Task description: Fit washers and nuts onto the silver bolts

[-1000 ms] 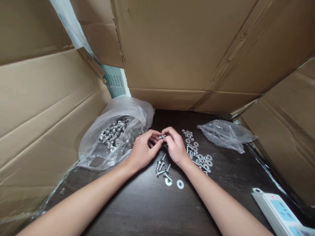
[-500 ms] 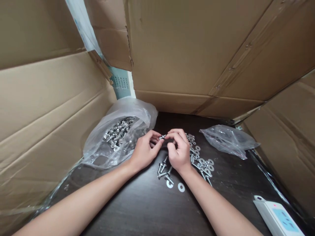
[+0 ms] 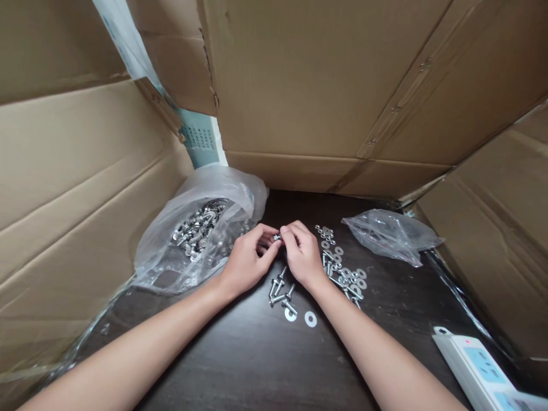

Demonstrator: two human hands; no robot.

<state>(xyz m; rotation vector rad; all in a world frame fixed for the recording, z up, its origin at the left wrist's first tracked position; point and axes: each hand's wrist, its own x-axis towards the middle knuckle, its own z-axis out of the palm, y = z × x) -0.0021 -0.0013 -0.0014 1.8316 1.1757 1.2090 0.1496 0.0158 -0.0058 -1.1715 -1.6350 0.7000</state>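
A small silvery bolt (image 3: 277, 237) is pinched between the fingertips of my left hand (image 3: 250, 257), above the dark table (image 3: 222, 354). The closed thumb and fingers of my right hand (image 3: 303, 254) meet at the bolt's right end, partly covering it. Whether a nut or washer sits on that end, I cannot tell. Just below my hands lie several loose bolts (image 3: 277, 285) and two flat washers (image 3: 310, 319). To the right of my right hand, more bolts (image 3: 342, 279), washers (image 3: 362, 274) and small nuts (image 3: 327, 233) are scattered in a loose group.
A clear plastic bag (image 3: 149, 245) full of metal fasteners (image 3: 201, 222) stands open at the left. Another clear bag (image 3: 389, 234) lies flat at the back right. Near the front right is a white power strip (image 3: 475, 359). Cardboard walls (image 3: 325, 74) surround the table.
My right hand's fingers have closed in on the bolt, thumb now alongside the fingertips. The left hand keeps its pinch. The whole view has shifted slightly.
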